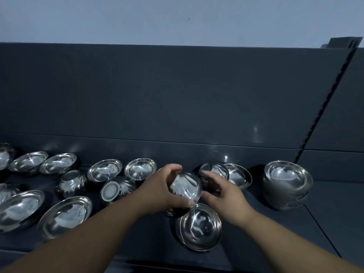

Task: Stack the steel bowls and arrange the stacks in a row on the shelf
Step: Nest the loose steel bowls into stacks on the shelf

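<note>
Mirror-glossy steel bowls (185,187) lie on a smooth, dark, matt shelf (325,223)

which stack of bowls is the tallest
The far-right stack: many rims show down its side, while the front stack nearest the camera is far lower.

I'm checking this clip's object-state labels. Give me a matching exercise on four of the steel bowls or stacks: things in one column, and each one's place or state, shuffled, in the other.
Things:
1. held bowl
2. tall stack
3. short stack
4. overturned bowl

Places or states:
A. lies with its pale round base toward the camera
B. stands at the right end of the shelf
C. gripped in the left hand
D. sits rim-up near the shelf's front edge

Pairs: 1-C, 2-B, 3-D, 4-A
</note>
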The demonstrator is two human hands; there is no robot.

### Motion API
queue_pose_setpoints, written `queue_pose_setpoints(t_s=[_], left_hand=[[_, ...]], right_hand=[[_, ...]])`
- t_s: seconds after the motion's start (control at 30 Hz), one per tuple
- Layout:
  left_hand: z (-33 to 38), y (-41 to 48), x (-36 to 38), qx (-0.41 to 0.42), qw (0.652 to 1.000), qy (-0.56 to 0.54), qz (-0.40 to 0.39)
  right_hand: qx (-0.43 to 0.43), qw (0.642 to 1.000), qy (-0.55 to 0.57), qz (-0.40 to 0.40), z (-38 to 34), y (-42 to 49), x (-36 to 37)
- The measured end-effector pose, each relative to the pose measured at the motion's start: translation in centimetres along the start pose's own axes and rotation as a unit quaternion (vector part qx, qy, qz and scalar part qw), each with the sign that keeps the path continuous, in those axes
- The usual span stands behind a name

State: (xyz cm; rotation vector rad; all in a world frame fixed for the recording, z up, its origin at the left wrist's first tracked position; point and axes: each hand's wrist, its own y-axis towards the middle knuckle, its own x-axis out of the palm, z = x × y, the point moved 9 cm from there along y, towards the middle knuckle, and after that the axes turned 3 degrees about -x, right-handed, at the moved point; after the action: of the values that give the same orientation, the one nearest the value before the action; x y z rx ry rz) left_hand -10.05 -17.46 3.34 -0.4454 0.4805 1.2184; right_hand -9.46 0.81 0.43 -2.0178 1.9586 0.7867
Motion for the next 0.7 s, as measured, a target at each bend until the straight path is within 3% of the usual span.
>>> queue_pose_setpoints(t_s=[0.1, 0.2, 0.37, 0.47, 0.6, 0.7], left_hand=[[0.2, 0.1, 2.4, -0.041, 0.977, -0.196, -0.077], [-0.2, 0.4, 3.7, -0.069, 0.941, -0.320, -0.080], [-0.7, 1.1, 3.9, -0.091, 0.916, -0.390, -0.035], [-0.8, 1.2, 3.8, -0.081, 0.914, -0.397, -0.025], [-3.1, 1.7, 2.9, -0.125, 0.916, -0.378, 0.055], [-4.6, 1.7, 2.6, -0.163, 0.897, -0.400, 0.092]], right_hand=[[-0.022, 0.999, 0.046, 0.013, -1.1, 0.8, -0.8], [-0.015, 0.997, 0.050, 0.050, -1.1, 1.3, -1.9], [0.032, 0.985, -0.121, 0.117, 0.2, 1.9, -4.3], [0.041, 0.983, -0.142, 0.113, 0.7, 2.4, -4.6], [0.019, 0.987, -0.123, 0.102, 0.6, 3.0, -4.7], [-0.011, 0.972, -0.212, 0.105, 1.6, 3.5, -5.4]])
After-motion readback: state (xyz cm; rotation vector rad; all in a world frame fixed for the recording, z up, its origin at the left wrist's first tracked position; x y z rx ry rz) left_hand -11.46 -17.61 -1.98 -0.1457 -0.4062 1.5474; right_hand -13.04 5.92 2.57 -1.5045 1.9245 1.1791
